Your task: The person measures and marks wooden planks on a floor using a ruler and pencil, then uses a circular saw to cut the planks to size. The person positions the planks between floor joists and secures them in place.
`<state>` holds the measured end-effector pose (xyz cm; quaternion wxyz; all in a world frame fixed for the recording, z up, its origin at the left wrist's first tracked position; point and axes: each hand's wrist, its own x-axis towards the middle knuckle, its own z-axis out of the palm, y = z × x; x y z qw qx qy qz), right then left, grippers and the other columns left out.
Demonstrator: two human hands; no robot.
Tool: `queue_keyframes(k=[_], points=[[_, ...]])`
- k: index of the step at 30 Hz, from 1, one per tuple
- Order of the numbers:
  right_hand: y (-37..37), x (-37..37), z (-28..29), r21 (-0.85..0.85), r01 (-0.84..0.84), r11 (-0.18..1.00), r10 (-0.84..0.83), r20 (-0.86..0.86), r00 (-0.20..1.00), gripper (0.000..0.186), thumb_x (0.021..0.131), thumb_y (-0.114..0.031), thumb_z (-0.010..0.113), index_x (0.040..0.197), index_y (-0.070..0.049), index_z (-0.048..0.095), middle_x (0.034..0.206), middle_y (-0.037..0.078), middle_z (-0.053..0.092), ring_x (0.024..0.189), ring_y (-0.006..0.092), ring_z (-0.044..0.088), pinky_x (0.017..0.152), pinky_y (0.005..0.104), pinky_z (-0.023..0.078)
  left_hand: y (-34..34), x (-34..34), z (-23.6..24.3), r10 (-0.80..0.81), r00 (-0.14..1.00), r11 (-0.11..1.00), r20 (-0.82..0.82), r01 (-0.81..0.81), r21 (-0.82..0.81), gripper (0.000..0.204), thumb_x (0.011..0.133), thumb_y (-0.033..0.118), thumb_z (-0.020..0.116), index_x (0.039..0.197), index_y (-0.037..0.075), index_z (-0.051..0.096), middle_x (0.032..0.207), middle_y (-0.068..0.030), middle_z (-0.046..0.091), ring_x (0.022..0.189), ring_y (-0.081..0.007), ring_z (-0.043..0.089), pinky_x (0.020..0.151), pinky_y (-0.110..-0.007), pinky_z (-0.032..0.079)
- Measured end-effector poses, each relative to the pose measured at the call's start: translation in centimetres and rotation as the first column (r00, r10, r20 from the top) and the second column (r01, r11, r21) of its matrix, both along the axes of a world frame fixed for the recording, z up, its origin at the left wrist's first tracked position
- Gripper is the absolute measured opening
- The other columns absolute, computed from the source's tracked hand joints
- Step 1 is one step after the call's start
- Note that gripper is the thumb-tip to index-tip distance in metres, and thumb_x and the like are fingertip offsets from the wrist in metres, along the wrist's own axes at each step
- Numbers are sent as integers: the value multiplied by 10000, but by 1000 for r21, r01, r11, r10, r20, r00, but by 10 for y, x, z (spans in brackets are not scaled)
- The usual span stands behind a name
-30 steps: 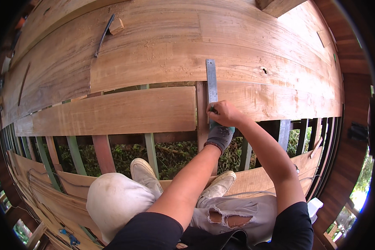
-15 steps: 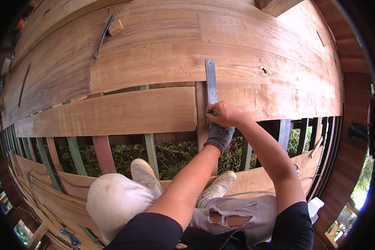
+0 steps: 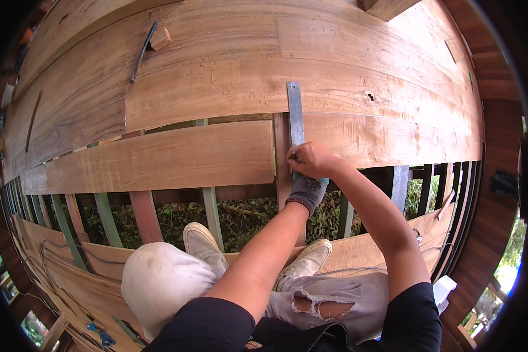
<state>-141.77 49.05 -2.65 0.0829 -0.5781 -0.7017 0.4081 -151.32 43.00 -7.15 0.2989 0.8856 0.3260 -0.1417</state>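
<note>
A steel ruler [image 3: 294,114] lies upright in the view across a board edge, beside the gap at the end of a loose plank [image 3: 182,152]. My bare right hand [image 3: 312,158] is closed at its lower part, pinching a small dark-green object, perhaps a marker, against its left edge. My left hand [image 3: 308,195], in a grey and teal glove, is under the right one at the ruler's lower end; its fingers are mostly hidden. To the right of the ruler runs another board [image 3: 381,141].
Open joists [image 3: 146,214] show foliage beneath. My shoes [image 3: 202,243] are near boards [image 3: 100,258] with cables across them. A post [image 3: 384,9], black bar [image 3: 144,51] and wood block [image 3: 161,38] are farther up; a blue tool [image 3: 102,334] lies lower left.
The view has shifted very slightly. Both hands stay at the ruler's lower part, with no clear change in the right hand's grip.
</note>
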Motion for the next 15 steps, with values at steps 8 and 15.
queue_keyframes(k=[8, 15], points=[[6, -5, 7, -34, -37, 999, 39, 45, 998, 239, 882, -244, 602, 853, -13, 655, 857, 253, 679, 838, 444, 654, 757, 501, 535, -1, -3, 1, 33, 998, 999, 47, -31, -41, 445, 997, 223, 431, 1417, 100, 513, 1473, -190, 495, 1363, -335, 475, 1112, -540, 344], [18, -10, 14, -141, -73, 987, 91, 126, 988, 232, 863, -238, 586, 916, -27, 669, 905, 249, 691, 900, 440, 661, 811, 509, 530, 1, -5, 3, 25, 996, 994, 82, -16, -108, 370, 983, 191, 454, 1297, 99, 627, 1310, -187, 631, 1215, -333, 607, 1033, -501, 437]])
